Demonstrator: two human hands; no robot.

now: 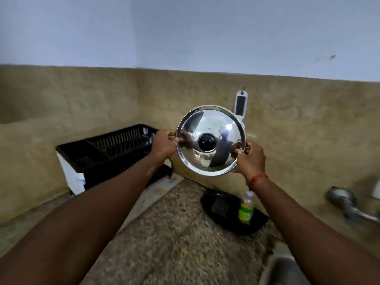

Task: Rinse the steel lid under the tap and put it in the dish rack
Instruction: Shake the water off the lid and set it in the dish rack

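I hold a round shiny steel lid with a black knob upright in the air, its domed face toward me. My left hand pinches its left rim and my right hand grips its lower right rim. The black plastic dish rack stands on the counter to the left, behind and below my left hand. The metal tap juts from the wall at the far right, well away from the lid. A corner of the steel sink shows at the bottom right.
A speckled stone counter runs below my arms. A black tray with a green-labelled bottle sits by the wall under the lid. A white tool hangs on the tan backsplash behind the lid.
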